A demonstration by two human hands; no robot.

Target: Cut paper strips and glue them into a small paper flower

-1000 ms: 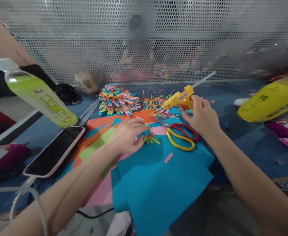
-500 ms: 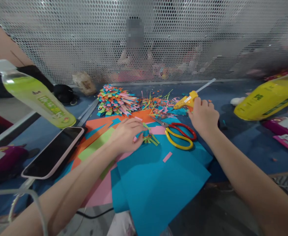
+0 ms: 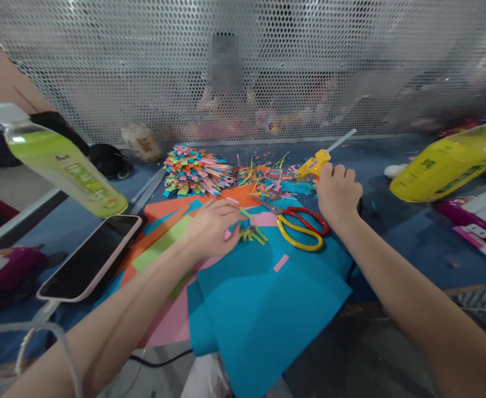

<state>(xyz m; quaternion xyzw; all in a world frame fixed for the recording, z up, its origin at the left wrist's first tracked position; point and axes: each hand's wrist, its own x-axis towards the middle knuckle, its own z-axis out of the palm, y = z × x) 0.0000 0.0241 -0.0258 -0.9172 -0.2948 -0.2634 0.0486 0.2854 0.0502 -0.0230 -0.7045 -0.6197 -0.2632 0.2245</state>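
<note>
My left hand [image 3: 214, 226] rests over the colored sheets, fingers closed on a small fringed paper piece [image 3: 254, 234] with green strips and some blue; part of it is hidden by the fingers. My right hand [image 3: 339, 193] is wrapped round the handle of a yellow glue gun [image 3: 310, 166]. A clear glue stick [image 3: 342, 140] juts from the gun's back end, and its nozzle points left over paper scraps. Between the hands lie scissors [image 3: 301, 235] with one red and one yellow handle. Below them are blue paper sheets [image 3: 271, 315] and a small pink strip [image 3: 281, 263].
A cone-like stack of multicolored fringed paper [image 3: 196, 170] stands at the back beside loose scraps [image 3: 263, 176]. To the left are a phone [image 3: 91, 257] with a cable and a green drink bottle [image 3: 67, 166]. A yellow bottle [image 3: 442, 166] leans at right. Perforated metal panel [image 3: 143, 72] behind.
My right hand and the glue gun have shifted slightly left and up. The view has moved a little. My left hand stays on the fringed paper piece.
</note>
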